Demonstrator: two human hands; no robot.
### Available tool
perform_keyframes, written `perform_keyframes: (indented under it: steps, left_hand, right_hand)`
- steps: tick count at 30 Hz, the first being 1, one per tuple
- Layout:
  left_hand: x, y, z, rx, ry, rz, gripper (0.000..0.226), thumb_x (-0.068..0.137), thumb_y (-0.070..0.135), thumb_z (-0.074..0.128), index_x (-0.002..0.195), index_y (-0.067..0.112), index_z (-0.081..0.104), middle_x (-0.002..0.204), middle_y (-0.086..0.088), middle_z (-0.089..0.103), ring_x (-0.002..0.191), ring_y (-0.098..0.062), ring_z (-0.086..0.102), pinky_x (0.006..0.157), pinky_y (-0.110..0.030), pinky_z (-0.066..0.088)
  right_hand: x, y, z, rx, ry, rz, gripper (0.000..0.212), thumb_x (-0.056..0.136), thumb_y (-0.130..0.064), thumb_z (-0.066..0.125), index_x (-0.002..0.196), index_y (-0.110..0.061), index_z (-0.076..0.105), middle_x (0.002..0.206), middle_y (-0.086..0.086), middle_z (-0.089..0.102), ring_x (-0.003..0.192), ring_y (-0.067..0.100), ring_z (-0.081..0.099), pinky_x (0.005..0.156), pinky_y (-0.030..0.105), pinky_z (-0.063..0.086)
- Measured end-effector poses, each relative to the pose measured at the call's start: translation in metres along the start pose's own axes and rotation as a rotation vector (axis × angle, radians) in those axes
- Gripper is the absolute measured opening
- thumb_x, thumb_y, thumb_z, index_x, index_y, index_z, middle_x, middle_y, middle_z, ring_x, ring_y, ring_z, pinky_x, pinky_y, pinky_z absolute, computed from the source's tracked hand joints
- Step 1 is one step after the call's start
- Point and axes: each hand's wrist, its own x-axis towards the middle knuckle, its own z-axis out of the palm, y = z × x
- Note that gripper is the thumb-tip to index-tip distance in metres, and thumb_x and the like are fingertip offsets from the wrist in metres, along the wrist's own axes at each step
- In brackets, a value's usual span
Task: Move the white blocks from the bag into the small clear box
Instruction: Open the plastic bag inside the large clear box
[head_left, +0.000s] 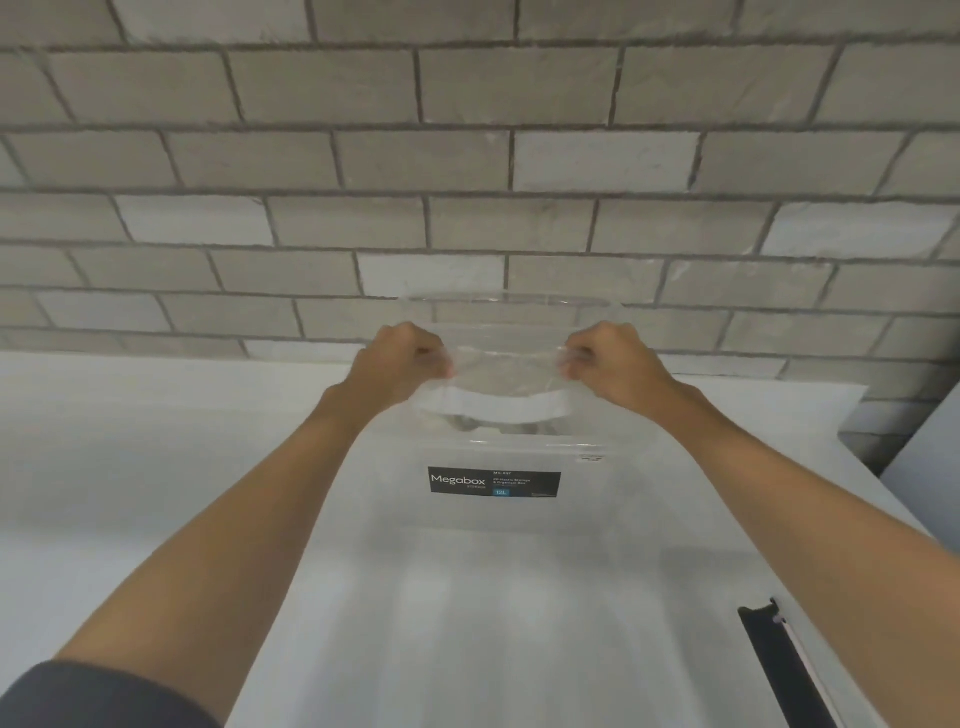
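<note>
A clear plastic bag (506, 353) with a white strip across it is held up above the clear box (493, 514), which carries a black "Megabox" label. My left hand (402, 358) grips the bag's left top edge and my right hand (613, 361) grips its right top edge, pulling the mouth apart. Pale shapes, perhaps the white blocks (488, 423), show dimly through the bag's lower part; I cannot make them out clearly.
The box stands on a white table (156, 441) against a grey brick wall (467, 156). A black strip (779, 670) lies at the table's right front. A grey panel (930, 478) stands at the far right.
</note>
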Motion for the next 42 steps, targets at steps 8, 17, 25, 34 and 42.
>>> perform_keyframes:
  steps: [8, 17, 25, 34, 42]
  left_hand:
    - [-0.028, 0.059, -0.071, -0.197, 0.292, 0.259, 0.009, 0.080, 0.031, 0.076, 0.083, 0.023, 0.076, 0.073, 0.018, 0.069, 0.068, 0.003, 0.057, 0.075, -0.030, 0.046]
    - [-0.110, 0.101, -0.101, -0.282, 0.312, 0.362, 0.022, 0.080, 0.028, 0.077, 0.090, 0.008, 0.076, 0.086, -0.017, 0.072, 0.077, -0.011, 0.058, 0.075, -0.032, 0.048]
    - [-0.201, 0.063, -0.030, -0.242, 0.057, 0.246, 0.010, 0.078, 0.024, 0.079, 0.084, 0.017, 0.078, 0.080, 0.010, 0.074, 0.075, 0.005, 0.064, 0.073, -0.014, 0.047]
    - [-0.242, 0.030, 0.019, -0.267, -0.288, 0.032, 0.027, 0.083, 0.047, 0.069, 0.088, 0.021, 0.077, 0.075, 0.019, 0.069, 0.071, 0.002, 0.058, 0.070, -0.015, 0.042]
    - [-0.221, 0.010, 0.004, -0.269, -0.637, -0.414, 0.051, 0.089, 0.060, 0.051, 0.115, 0.018, 0.064, 0.114, 0.001, 0.067, 0.105, -0.020, 0.061, 0.091, -0.037, 0.049]
  right_hand:
    - [-0.026, -0.035, -0.094, 0.146, 0.320, -0.181, 0.018, 0.087, -0.019, 0.067, 0.078, -0.003, 0.065, 0.065, 0.005, 0.058, 0.066, 0.015, 0.048, 0.055, 0.017, 0.034]
    - [-0.112, -0.060, -0.143, 0.191, 0.435, -0.202, 0.022, 0.084, -0.026, 0.069, 0.089, -0.004, 0.071, 0.088, 0.017, 0.071, 0.087, 0.029, 0.064, 0.079, 0.031, 0.048]
    - [-0.212, -0.032, -0.072, 0.264, 0.087, -0.052, 0.007, 0.083, -0.015, 0.073, 0.085, -0.021, 0.072, 0.093, -0.010, 0.070, 0.090, -0.007, 0.059, 0.083, 0.006, 0.042]
    - [-0.260, -0.008, -0.012, 0.113, -0.068, 0.025, 0.007, 0.088, -0.016, 0.066, 0.092, -0.015, 0.073, 0.085, -0.012, 0.068, 0.090, 0.009, 0.063, 0.084, 0.034, 0.053]
    - [-0.264, -0.018, -0.027, 0.102, -0.106, 0.008, 0.023, 0.086, -0.024, 0.059, 0.106, -0.032, 0.068, 0.102, -0.010, 0.069, 0.098, 0.010, 0.063, 0.092, 0.036, 0.050]
